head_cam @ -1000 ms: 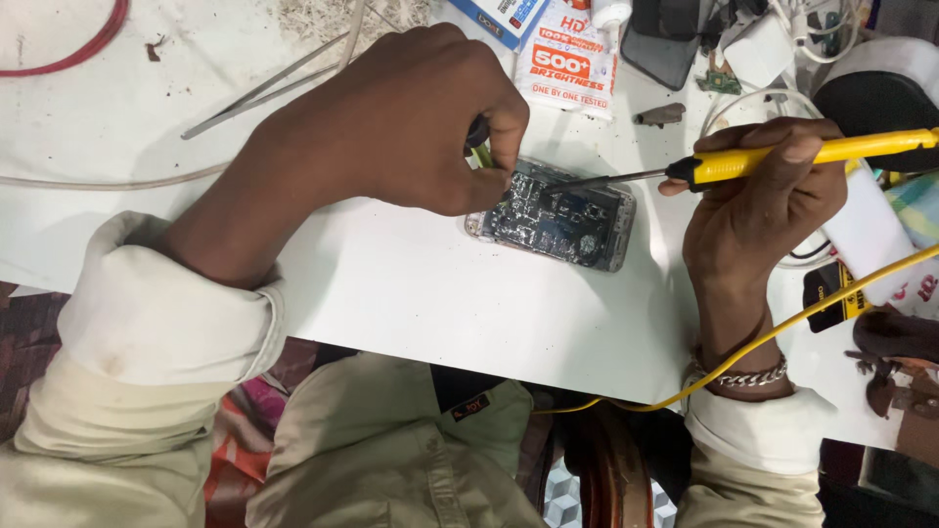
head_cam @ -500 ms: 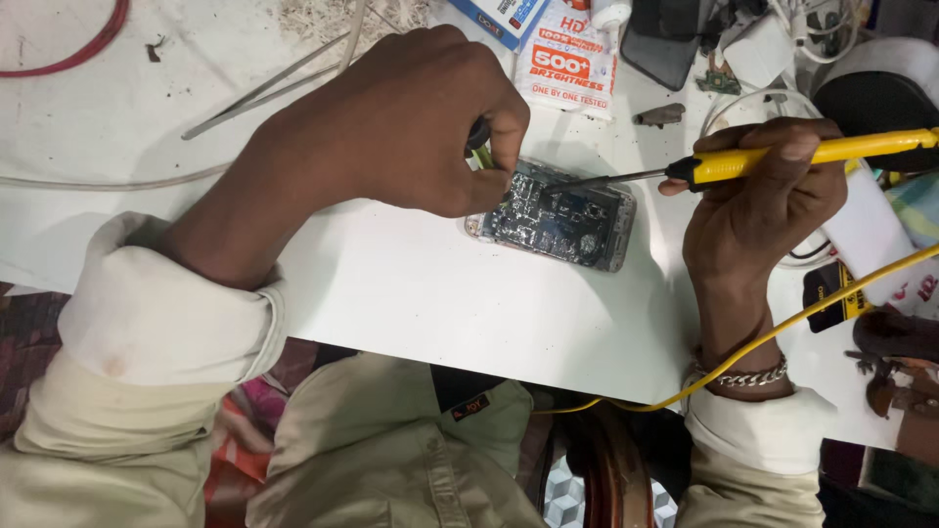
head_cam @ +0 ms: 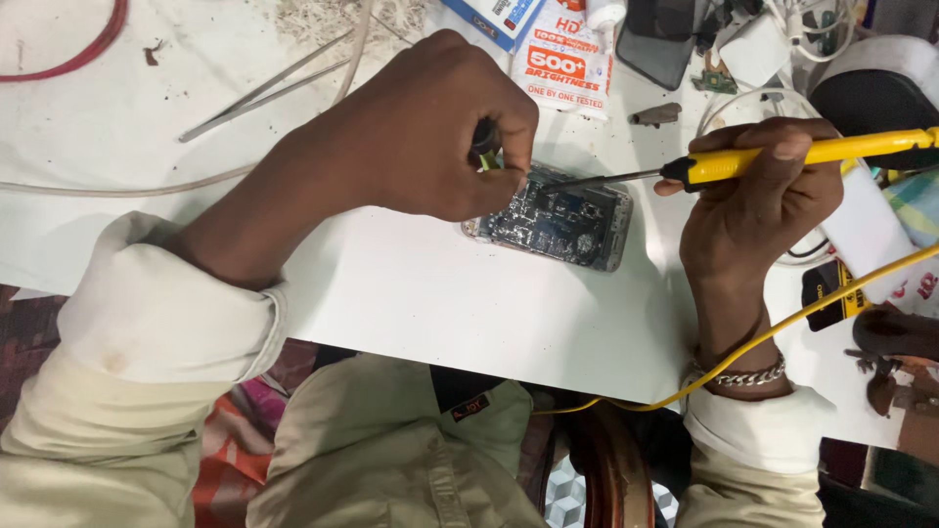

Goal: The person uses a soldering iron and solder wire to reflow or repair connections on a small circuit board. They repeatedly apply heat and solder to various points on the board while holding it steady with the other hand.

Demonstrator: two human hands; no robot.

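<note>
An opened phone (head_cam: 572, 227) with its circuit board bare lies on the white table (head_cam: 411, 293). My left hand (head_cam: 430, 127) is closed on a small dark tool (head_cam: 484, 142) with a yellow-green tip, pressed to the phone's left end. My right hand (head_cam: 753, 196) grips a yellow-handled soldering iron (head_cam: 782, 156). Its metal tip reaches left onto the top of the board. A yellow cord (head_cam: 782, 328) runs from the iron under my right wrist, which wears a chain bracelet (head_cam: 748, 376).
Metal tweezers (head_cam: 264, 93) lie at the upper left beside a red wire (head_cam: 68, 59) and a pale cable (head_cam: 117, 186). A white and red packet (head_cam: 562, 64), a dark phone (head_cam: 655, 44), white cables and small parts crowd the top right. The table edge runs below the phone.
</note>
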